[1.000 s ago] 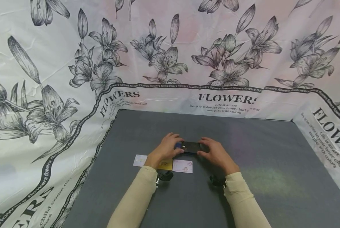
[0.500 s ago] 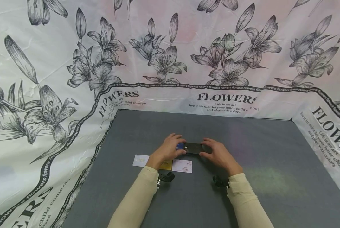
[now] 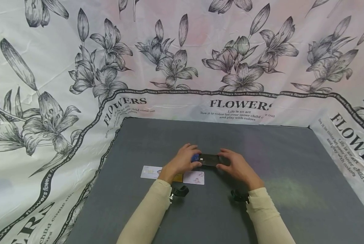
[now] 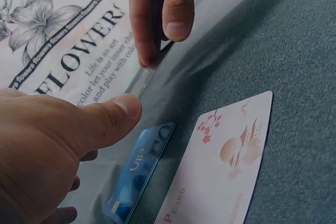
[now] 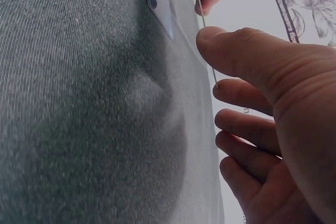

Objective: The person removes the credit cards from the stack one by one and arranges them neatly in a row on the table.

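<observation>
As L hand [image 3: 182,162] & R hand [image 3: 237,168] pinch the black card [image 3: 209,160], step's prob. aligning it; next needs lowering flat beside blue VIP card [image 4: 140,166].

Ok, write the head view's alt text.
A person's left hand and right hand hold a dark card between them over a grey table; a blue card shows at its left. Nearer, a white card, yellow card and pinkish card.

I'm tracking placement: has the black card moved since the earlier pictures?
Yes. In the head view, the black card has shifted right relative to the pale pink card.
</observation>
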A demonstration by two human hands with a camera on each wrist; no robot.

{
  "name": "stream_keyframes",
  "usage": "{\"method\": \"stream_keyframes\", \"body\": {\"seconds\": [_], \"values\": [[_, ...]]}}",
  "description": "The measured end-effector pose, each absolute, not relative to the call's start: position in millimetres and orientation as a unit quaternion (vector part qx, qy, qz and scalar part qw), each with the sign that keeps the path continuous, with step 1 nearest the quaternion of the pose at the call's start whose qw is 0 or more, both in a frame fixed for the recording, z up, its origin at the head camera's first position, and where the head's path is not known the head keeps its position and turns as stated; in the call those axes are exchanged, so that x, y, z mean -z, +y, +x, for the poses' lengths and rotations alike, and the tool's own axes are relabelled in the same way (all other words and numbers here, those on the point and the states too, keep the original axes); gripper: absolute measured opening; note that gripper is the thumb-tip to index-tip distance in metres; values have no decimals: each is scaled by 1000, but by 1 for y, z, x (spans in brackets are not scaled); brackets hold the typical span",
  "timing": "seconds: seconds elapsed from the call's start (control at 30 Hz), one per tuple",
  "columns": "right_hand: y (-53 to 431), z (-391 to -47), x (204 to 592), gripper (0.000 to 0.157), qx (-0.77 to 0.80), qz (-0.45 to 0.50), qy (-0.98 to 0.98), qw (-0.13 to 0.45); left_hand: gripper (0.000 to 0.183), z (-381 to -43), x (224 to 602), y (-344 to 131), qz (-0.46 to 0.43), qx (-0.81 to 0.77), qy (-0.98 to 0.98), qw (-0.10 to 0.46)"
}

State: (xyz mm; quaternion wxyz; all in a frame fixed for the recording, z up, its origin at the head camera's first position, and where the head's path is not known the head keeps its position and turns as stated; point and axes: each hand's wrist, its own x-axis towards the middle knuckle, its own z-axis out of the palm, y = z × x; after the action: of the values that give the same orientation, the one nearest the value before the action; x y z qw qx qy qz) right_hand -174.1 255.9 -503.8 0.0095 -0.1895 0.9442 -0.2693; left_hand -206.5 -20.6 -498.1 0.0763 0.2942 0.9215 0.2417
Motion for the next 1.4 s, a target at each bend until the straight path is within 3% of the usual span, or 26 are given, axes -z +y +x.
{"method": "stream_keyframes", "body": {"seconds": [1.4], "values": [[286,-140,500,50,262,-195,945,14,49,-184,494,3,323,-206,921,75]]}}
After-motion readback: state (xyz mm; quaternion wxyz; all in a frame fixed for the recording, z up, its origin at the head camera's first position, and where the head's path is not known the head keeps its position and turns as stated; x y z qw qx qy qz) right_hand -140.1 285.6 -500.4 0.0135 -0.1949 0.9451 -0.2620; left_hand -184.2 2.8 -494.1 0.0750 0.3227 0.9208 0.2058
